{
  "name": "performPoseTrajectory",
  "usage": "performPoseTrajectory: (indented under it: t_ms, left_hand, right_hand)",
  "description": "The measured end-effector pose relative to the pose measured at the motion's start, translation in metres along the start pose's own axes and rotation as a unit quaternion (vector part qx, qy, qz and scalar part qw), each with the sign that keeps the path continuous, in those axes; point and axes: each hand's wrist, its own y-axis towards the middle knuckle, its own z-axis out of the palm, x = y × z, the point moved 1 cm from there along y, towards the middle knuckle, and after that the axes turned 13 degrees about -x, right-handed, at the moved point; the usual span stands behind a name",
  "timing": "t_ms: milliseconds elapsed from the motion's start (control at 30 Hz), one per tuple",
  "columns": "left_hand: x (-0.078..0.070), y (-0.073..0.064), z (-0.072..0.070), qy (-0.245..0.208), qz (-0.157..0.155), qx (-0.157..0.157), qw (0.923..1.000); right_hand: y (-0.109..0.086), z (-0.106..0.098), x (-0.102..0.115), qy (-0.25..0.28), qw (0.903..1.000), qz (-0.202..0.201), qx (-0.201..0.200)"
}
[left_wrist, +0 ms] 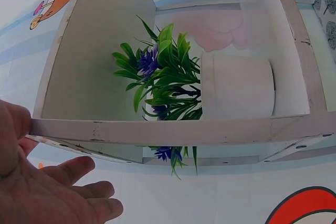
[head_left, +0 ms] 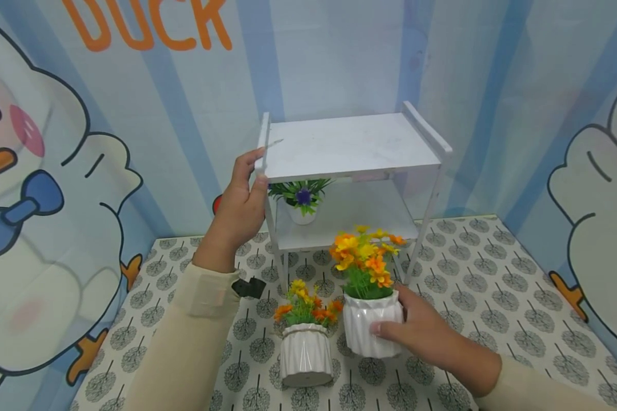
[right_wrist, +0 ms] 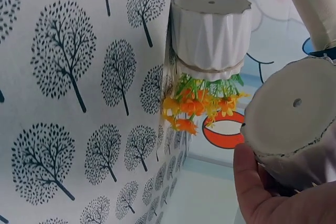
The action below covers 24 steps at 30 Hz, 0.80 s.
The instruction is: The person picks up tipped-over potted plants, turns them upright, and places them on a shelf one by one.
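Cream sleeves come nearest the head camera, reaching toward a white rack on the tree-printed cloth. With my left hand I hold the left end of its top board, thumb in front and fingers at the side. My right hand grips a ribbed white pot of orange and yellow flowers, thumb across its near side; it is in front of the rack, clear of the cloth and to the right of a second flower pot, which lies tipped on its side, base toward me, blooms toward the rack. On the lower board, near the left end, stands a small plant with purple flowers. Behind rises a blue-striped wall with cartoon ducks. From the left wrist, I see my hand at the rack's corner, three fingers spread loosely below the edge, apart from the small plant inside the frame. From the right wrist, the held pot shows its pale underside with one hole, a digit of mine pressed by the rim; I cannot tell how my hidden fingers lie. The second pot's base also has a hole.
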Motion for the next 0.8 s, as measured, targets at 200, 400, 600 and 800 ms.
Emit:
performPoseTrajectory:
  t_ms: [200, 400, 600, 800]
  left_hand:
    - [0.001, 0.001, 0.001, 0.001, 0.002, -0.001, 1.0000]
    - [0.001, 0.001, 0.001, 0.004, 0.005, -0.001, 1.0000]
    - [0.000, 0.000, 0.001, 0.002, 0.005, 0.000, 1.0000]
    - [0.000, 0.000, 0.000, -0.002, 0.008, 0.001, 1.0000]
  right_hand:
    - [0.003, -0.003, 0.000, -0.006, 0.9986, -0.048, -0.020]
    - [0.006, -0.002, 0.000, -0.020, 0.9963, -0.064, -0.053]
    - [0.011, -0.004, 0.002, -0.038, 0.9913, -0.087, -0.091]
    - [0.015, -0.003, 0.001, -0.028, 0.9859, -0.111, -0.122]
